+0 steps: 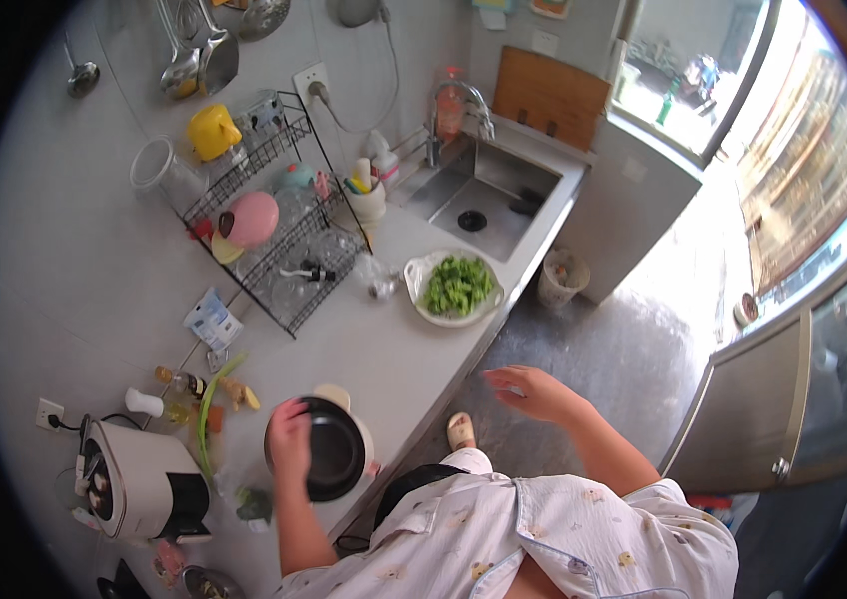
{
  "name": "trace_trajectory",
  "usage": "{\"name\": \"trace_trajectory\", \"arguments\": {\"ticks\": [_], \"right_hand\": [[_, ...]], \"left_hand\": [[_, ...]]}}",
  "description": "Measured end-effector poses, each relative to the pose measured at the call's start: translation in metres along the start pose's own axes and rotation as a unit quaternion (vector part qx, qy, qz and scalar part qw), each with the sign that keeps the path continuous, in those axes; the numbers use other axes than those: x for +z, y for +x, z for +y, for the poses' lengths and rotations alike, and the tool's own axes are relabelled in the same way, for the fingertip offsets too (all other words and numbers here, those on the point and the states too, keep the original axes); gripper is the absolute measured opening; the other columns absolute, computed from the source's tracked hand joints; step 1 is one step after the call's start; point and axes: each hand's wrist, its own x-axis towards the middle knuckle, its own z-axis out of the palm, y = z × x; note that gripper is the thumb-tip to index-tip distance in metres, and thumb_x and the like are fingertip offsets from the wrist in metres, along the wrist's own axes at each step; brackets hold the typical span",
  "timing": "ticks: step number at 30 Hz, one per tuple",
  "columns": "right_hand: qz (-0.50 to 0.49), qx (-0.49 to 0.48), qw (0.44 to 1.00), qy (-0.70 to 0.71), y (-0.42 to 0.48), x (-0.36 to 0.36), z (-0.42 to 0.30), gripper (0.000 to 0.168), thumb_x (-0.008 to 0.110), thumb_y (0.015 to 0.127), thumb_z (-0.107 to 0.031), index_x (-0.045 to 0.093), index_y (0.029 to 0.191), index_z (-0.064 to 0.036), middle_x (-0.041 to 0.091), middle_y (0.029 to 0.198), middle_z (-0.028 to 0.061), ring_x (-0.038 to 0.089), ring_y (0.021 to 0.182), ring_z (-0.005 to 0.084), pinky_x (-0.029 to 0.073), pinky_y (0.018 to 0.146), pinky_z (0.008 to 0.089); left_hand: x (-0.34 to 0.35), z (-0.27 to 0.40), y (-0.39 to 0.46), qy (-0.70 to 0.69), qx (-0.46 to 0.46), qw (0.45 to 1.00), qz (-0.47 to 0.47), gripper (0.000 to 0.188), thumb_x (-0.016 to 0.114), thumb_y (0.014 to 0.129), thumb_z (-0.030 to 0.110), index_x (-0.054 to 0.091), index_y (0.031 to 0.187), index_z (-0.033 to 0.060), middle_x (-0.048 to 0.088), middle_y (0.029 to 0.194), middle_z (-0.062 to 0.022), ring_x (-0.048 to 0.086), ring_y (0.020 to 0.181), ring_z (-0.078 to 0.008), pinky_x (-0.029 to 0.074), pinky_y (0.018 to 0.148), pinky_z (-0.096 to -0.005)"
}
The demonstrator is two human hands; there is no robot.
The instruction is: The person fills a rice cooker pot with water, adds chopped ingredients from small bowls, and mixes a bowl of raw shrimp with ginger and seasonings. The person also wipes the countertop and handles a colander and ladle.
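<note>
My left hand (291,438) is over the left rim of a round black pan (335,449), its fingers blurred; whether it grips the rim cannot be made out. The pan rests near the counter edge, above a pale round base that shows at its right side. To the right, my right hand (532,393) hangs in the air beyond the counter edge, fingers extended, holding nothing. A white dish (453,322) of chopped leafy greens (458,287) sits farther along the counter, in front of the sink.
A steel sink (513,187) lies beyond the dish. A black wire dish rack (281,326) holds cups and bowls. Ginger (240,393), a green stalk (206,419), bottles and a rice cooker (142,479) stand at the left. A waste bin (564,278) is on the floor.
</note>
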Motion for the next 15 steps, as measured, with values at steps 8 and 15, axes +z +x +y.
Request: {"name": "trace_trajectory", "arguments": {"ticks": [8, 15], "right_hand": [[0.025, 0.081, 0.996, -0.022, 0.135, -0.129, 0.062, 0.032, 0.056, 0.083, -0.007, 0.058, 0.115, -0.004, 0.066, 0.092, 0.0129, 0.064, 0.083, 0.0240, 0.051, 0.074, 0.0328], [0.040, -0.012, 0.995, -0.089, 0.285, -0.176, 0.121, 0.017, 0.056, 0.083, -0.014, 0.062, 0.096, -0.005, 0.063, 0.083, 0.0175, 0.062, 0.078, 0.0322, 0.048, 0.069, 0.0363]], "left_hand": [[-0.048, -0.018, 0.013, 0.411, -0.240, 0.870, 0.132, 0.052, 0.059, 0.083, 0.020, 0.039, 0.127, -0.0005, 0.048, 0.122, -0.0217, 0.046, 0.114, -0.0389, 0.037, 0.096, -0.0448], [-0.014, -0.038, -0.049, 0.529, -0.366, 0.729, 0.235, 0.058, 0.063, 0.080, 0.022, 0.041, 0.127, -0.0034, 0.042, 0.128, -0.0248, 0.042, 0.118, -0.0391, 0.035, 0.099, -0.0440]]}}
